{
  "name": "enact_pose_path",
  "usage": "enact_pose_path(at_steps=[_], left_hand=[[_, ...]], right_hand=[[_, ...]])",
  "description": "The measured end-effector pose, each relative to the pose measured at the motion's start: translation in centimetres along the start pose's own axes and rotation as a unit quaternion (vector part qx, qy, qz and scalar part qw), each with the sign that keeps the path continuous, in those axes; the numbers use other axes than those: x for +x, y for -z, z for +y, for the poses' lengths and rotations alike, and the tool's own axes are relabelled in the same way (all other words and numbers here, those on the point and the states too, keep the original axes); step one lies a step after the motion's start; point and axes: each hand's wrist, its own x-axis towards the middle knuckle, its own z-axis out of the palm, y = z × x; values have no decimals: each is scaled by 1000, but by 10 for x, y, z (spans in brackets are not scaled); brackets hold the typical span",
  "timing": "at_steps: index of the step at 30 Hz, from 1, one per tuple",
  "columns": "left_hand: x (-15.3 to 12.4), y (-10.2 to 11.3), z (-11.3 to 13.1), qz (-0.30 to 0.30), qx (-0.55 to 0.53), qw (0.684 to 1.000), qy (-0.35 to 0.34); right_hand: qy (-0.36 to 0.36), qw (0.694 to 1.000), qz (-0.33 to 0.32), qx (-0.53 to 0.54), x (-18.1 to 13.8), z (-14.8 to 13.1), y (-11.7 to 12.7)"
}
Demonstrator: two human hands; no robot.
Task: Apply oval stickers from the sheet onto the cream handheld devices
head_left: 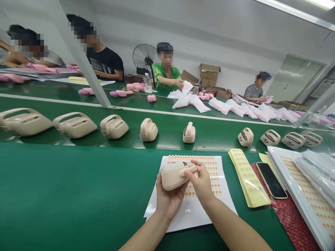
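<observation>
My left hand (pixel 167 198) cups a beige plastic housing (pixel 171 175) from below, holding it above a white sticker sheet (pixel 192 205) on the green table. My right hand (pixel 200 179) is pinched against the right end of the housing, fingertips pressed on its side. Whether a small sticker sits under those fingers cannot be made out. The sheet carries rows of small orange stickers (pixel 214 170).
Several beige housings (pixel 148 129) ride a green conveyor (pixel 209 134) beyond the sheet. To the right lie a yellow backing stack (pixel 248 177), a black phone (pixel 270 180) and more sticker sheets (pixel 306 195). Other people work at the far side with pink parts (pixel 121 93) and white bags (pixel 188 99).
</observation>
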Motion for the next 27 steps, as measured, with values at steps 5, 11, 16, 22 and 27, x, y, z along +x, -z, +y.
enact_pose_path(at_steps=[5,11,16,22,27], left_hand=[[0,1,-1,-2,-7,1000,-2],[0,-1,0,45,9,999,-23],[-1,-9,-1,105,9,994,-22],[-3,-2,3,34,-2,999,2],[-3,14,10,5,-5,1000,20]], right_hand=[[36,999,31,-2,-5,2,-5],[111,990,14,-84,-5,1,-3],[112,985,18,-132,-4,5,1],[33,956,-197,-214,26,-4,36],[-11,914,-78,-398,73,0,89]])
